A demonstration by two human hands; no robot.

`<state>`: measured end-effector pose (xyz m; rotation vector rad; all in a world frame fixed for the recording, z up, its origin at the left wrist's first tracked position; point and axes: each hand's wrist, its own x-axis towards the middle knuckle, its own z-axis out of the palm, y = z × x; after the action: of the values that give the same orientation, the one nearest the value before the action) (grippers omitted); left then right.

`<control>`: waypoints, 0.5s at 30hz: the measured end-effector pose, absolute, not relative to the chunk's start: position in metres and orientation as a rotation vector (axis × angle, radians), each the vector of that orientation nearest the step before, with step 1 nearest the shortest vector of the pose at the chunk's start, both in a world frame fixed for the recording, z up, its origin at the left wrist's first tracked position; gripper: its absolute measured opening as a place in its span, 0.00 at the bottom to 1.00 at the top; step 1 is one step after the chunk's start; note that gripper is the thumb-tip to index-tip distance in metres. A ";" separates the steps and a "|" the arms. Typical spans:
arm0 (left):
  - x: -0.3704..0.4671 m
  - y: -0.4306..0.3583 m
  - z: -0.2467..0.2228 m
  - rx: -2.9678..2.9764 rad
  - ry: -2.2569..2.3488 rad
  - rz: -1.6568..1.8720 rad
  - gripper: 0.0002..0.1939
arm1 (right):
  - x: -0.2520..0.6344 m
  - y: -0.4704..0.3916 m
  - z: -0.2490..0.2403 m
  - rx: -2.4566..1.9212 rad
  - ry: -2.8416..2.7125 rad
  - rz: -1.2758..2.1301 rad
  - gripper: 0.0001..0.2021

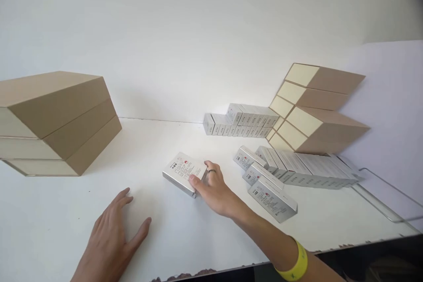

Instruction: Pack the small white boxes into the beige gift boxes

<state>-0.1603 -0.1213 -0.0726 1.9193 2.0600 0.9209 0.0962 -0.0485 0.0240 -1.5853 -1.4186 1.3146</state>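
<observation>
A flat silver-white printed carton (183, 171) is in the middle of the white table. My right hand (213, 188) grips its right end, thumb on the top face and fingers round the far side; their tips are partly hidden. Whether the carton touches the table I cannot tell. To its left, my left hand (114, 229) holds nothing, with thumb and fingers spread just over the tabletop. Right of my right hand, several like cartons lean on one another, the nearest being a tilted carton (272, 198). Behind them runs a row of upright cartons (307, 169).
Large beige boxes (62, 114) are stacked at the left. More beige boxes (313, 105) stand at the right beside two-tier cartons (244, 120) along the wall. A bent metal wire frame (390, 194) lies at the far right. The table's chipped front edge (205, 272) runs along the bottom.
</observation>
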 end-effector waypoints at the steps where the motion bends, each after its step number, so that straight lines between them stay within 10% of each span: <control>1: -0.157 -0.122 -0.066 1.870 2.038 0.926 0.31 | 0.101 -0.060 0.027 -1.597 -1.429 1.326 0.45; 6: -0.143 -0.113 -0.031 1.791 1.876 0.966 0.36 | 0.144 -0.142 0.030 -1.650 -1.538 1.117 0.24; 10: -0.127 -0.098 -0.001 2.061 1.761 0.969 0.27 | 0.204 -0.185 0.014 -1.465 -1.614 0.123 0.03; 15: -0.071 -0.103 0.040 2.412 1.403 1.148 0.08 | 0.265 -0.179 -0.016 -1.763 -1.253 0.015 0.32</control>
<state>-0.0708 -0.1028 0.0398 2.4120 1.4029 1.1483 0.2649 -0.1792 -0.0163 -1.7626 -1.2533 0.0146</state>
